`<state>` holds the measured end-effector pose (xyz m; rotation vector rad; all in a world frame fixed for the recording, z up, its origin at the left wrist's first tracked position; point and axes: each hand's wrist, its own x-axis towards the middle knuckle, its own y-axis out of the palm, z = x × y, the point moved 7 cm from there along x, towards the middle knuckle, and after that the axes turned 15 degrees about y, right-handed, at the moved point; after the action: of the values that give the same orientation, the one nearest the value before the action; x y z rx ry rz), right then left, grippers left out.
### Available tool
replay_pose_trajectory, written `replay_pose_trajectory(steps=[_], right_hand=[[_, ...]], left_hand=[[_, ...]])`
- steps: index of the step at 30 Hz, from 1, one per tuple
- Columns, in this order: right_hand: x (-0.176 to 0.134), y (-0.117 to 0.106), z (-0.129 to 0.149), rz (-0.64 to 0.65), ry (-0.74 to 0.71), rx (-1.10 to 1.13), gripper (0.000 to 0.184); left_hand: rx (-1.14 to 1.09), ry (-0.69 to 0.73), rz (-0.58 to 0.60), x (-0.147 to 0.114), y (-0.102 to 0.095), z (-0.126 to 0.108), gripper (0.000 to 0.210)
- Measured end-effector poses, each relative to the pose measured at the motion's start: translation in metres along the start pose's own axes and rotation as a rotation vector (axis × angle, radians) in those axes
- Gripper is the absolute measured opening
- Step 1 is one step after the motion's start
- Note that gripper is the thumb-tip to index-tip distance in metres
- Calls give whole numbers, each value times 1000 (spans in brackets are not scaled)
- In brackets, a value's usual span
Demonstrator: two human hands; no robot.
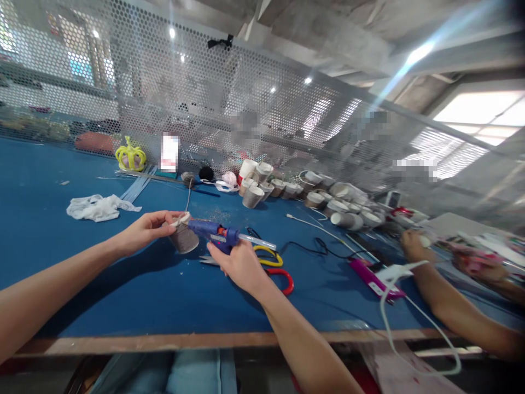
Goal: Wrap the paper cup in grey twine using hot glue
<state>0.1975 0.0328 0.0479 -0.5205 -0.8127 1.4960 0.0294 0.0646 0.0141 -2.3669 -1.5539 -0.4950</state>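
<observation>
My left hand (158, 227) grips a small grey cup (185, 241) by its white rim, tilted above the blue table. A grey cord (189, 196) runs from the cup's rim back to a small grey ball of yarn (187, 179). In my right hand (241, 265) is a blue glue gun (217, 232), its nozzle end at the cup's rim. A clear glue stick (262, 242) sticks out of the gun's back. Partly hidden under my right hand lie scissors (283, 276) with yellow and red handles.
Several grey and white cups (253, 196) stand along the back and right. A white cloth (98, 208) lies at left, near a yellow crown-shaped piece (130, 156). A purple power strip (375, 280) with cables sits at right, near another person's hand (416, 247). A perforated metal screen (205, 93) borders the back.
</observation>
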Motion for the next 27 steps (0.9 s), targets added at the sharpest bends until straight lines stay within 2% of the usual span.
replay_pose_trajectory(steps=[7, 12, 20, 27], right_hand=[[-3, 1, 2, 13, -1, 20, 17], [6, -4, -7, 4, 30, 84, 20], [14, 1, -16, 62, 97, 156, 28], [11, 2, -16, 102, 109, 190, 27]], left_hand=[[-10, -4, 12, 0, 0, 1, 17], [-28, 18, 53, 0, 1, -2, 16], [-17, 17, 61, 0, 1, -2, 18], [-7, 2, 56, -2, 1, -2, 18]])
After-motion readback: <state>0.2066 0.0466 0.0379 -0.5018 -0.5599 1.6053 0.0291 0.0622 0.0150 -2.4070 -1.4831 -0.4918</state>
